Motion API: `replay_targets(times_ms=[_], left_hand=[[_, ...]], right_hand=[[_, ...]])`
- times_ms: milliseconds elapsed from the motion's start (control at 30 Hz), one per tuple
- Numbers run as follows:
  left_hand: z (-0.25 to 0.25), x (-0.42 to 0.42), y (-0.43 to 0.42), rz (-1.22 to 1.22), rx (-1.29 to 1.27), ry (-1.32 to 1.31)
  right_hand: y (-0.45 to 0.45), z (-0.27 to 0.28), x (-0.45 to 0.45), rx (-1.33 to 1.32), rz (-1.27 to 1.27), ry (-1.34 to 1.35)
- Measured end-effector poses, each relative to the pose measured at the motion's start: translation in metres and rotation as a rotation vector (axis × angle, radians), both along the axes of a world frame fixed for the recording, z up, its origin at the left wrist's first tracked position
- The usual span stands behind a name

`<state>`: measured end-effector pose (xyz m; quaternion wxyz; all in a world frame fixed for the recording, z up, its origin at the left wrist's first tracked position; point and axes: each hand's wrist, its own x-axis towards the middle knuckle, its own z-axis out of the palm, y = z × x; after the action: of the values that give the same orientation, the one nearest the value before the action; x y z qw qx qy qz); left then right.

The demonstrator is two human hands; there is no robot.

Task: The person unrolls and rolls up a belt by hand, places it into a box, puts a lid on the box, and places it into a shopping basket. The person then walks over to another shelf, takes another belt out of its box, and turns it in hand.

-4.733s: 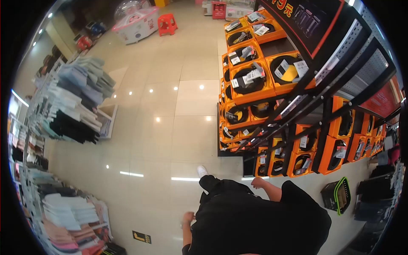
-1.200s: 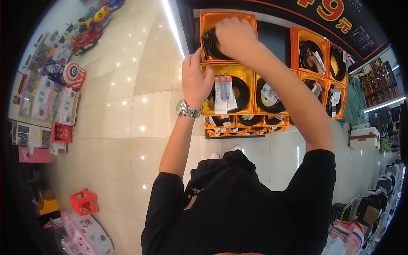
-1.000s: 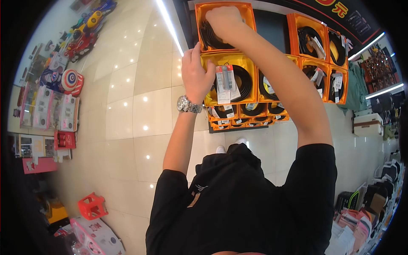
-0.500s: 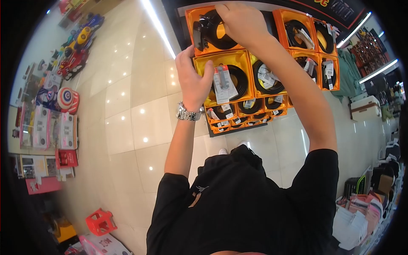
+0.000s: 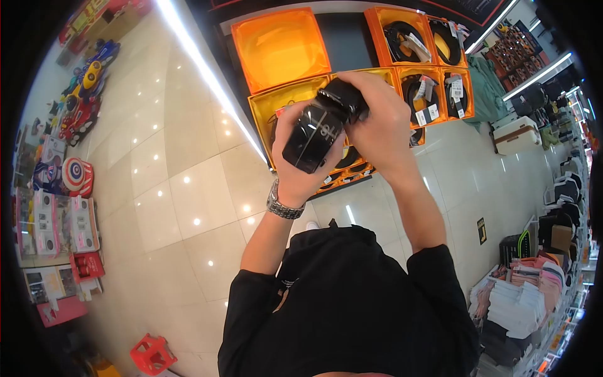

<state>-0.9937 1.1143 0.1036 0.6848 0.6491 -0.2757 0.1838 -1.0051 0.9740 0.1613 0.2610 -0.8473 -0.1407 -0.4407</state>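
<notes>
A coiled black belt [image 5: 339,103] is up in front of me, above the boxes, held between both hands. Its glossy black buckle [image 5: 312,138] faces me. My left hand [image 5: 295,179], wearing a metal watch [image 5: 282,204] on the wrist, is wrapped round the buckle end. Fingers of my right hand [image 5: 383,119] are closed on the upper part of the coil. Beyond the hands stands an orange box [image 5: 281,50] with its yellow lining showing. Another yellow-lined box [image 5: 267,113] is partly hidden behind my left hand.
Several orange boxes with coiled, tagged belts [image 5: 424,91] stand on the dark display stand [image 5: 352,41]. Right of it are a green cloth [image 5: 483,94] and a white case [image 5: 515,135]. A red stool [image 5: 152,354] is at lower left. Stacked clothes [image 5: 515,308] lie at right.
The coiled belt has come out of the upper left box and toward me. My left hand has left the box edge and now holds the buckle end. The view has shifted.
</notes>
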Motion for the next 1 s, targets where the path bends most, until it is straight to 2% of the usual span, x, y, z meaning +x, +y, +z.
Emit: replay_targets(times_ms=[100,167,267,367,467,600,733,867,1000], left_hand=[[-0.001,-0.005,-0.011,-0.024,0.005,-0.184],[-0.003,-0.015,-0.017,-0.131,0.02,-0.065],[-0.008,-0.024,-0.033,-0.192,0.047,-0.074],[-0.004,-0.036,-0.046,-0.26,0.14,-0.061],[0.005,-0.045,-0.069,-0.31,0.184,-0.103],[0.018,-0.059,-0.105,-0.338,0.4,-0.178],[0.023,-0.083,-0.157,-0.425,0.392,-0.125],[0.02,-0.108,-0.185,-0.469,0.36,-0.064],[0.018,-0.125,-0.199,-0.473,0.382,-0.015]], right_hand=[[-0.016,-0.014,-0.023,0.083,-0.009,0.102],[-0.032,-0.02,-0.038,0.119,0.012,0.206],[-0.059,-0.009,-0.068,0.155,0.055,0.345],[-0.09,-0.002,-0.093,0.064,0.082,0.32],[-0.119,0.002,-0.112,-0.039,0.237,0.234],[-0.158,0.011,-0.126,-0.158,0.301,0.305],[-0.207,0.007,-0.15,0.039,0.365,0.309],[-0.238,0.0,-0.167,0.103,0.42,0.308],[-0.258,-0.008,-0.177,0.194,0.526,0.433]])
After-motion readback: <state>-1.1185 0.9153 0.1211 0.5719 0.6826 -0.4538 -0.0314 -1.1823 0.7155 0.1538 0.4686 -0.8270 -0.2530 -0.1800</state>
